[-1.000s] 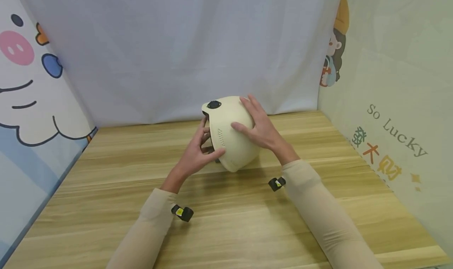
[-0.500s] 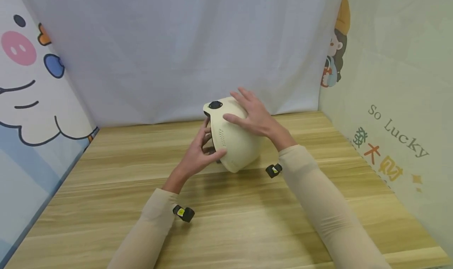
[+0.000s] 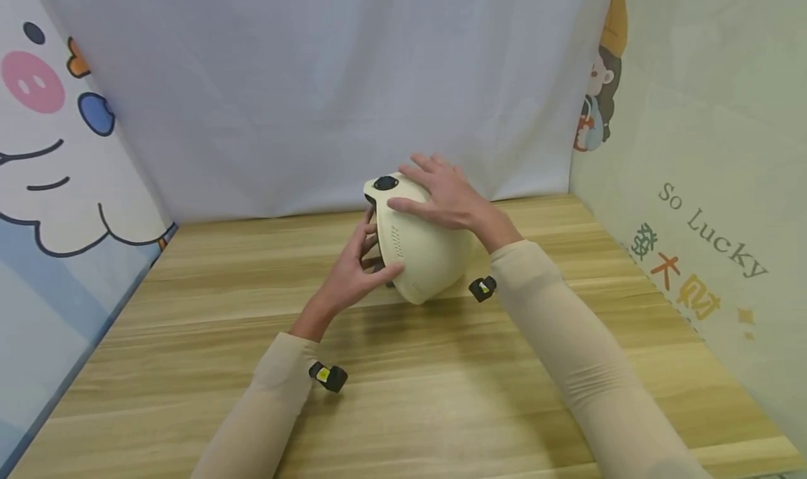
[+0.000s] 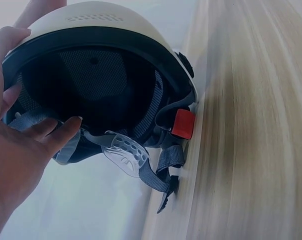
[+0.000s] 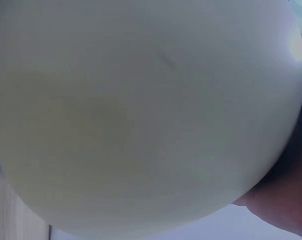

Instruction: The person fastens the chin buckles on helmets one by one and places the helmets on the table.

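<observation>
A cream helmet point(image 3: 435, 262) stands tilted on the wooden table, its opening toward the left. My left hand point(image 3: 349, 276) grips its rim, the thumb on the outer shell and the other fingers at the inner side. Across the top of the shell lies my right hand point(image 3: 444, 195), fingers extended. In the left wrist view the dark lining point(image 4: 91, 75), a grey chin strap point(image 4: 153, 177) and a red buckle point(image 4: 183, 124) show inside and below the opening. The smooth shell point(image 5: 141, 125) fills most of the right wrist view and hides most of that hand.
The wooden table point(image 3: 208, 311) runs back to a pale curtain point(image 3: 265, 101). Printed cartoon panels stand at the left point(image 3: 38, 136) and right point(image 3: 706, 150) sides. A small black camera sits at each wrist.
My right hand has slid up and leftward over the helmet's shell, with its forearm following. The left hand keeps its grip on the rim, and the helmet has barely shifted.
</observation>
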### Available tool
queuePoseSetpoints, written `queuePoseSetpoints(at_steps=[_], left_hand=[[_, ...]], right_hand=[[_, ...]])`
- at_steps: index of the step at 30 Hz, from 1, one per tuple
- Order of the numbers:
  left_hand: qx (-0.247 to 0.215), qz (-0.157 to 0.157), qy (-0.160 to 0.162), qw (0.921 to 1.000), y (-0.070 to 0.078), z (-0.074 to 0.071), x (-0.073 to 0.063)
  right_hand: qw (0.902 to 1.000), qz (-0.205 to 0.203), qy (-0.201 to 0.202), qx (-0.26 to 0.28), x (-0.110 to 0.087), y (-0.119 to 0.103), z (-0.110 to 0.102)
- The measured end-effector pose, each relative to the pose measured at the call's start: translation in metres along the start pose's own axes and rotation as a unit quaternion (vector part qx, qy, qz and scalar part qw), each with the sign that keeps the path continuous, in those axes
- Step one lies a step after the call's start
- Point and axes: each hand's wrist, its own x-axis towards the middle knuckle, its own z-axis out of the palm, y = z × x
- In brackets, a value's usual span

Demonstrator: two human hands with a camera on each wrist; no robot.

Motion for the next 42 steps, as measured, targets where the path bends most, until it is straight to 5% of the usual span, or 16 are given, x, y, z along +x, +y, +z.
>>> queuePoseSetpoints(at_steps=[9,14,19,22,27,31,37,42], left_hand=[[-0.012,-0.026,0.008,0.9996,-0.005,-0.001,-0.001],[-0.058,-0.085,0.021,0.9944,-0.018,-0.005,-0.006],[-0.044,-0.134,0.009,0.9899,-0.028,-0.009,-0.009],[-0.042,-0.126,0.009,0.9911,-0.028,-0.009,-0.008],[-0.038,-0.061,0.021,0.9972,-0.018,-0.006,-0.005],[-0.006,-0.050,-0.018,0.9986,-0.014,0.002,-0.007],[0.016,-0.088,-0.113,0.9896,-0.026,0.008,-0.011],[0.056,-0.151,-0.120,0.9797,-0.038,0.001,-0.014]], right_hand=[[0.9994,0.003,-0.025,0.022,-0.001,0.001,-0.002],[0.9991,0.004,-0.029,0.032,-0.001,0.003,-0.001],[0.9991,0.002,-0.029,0.030,-0.001,0.003,0.000],[0.9993,0.001,-0.026,0.027,-0.001,0.004,0.000],[0.9993,0.007,-0.027,0.026,-0.001,0.004,-0.002],[0.9994,0.009,-0.027,0.021,-0.002,0.004,-0.004],[0.9993,0.011,-0.027,0.024,-0.002,0.006,-0.004],[0.9989,0.014,-0.029,0.034,-0.003,0.007,-0.004]])
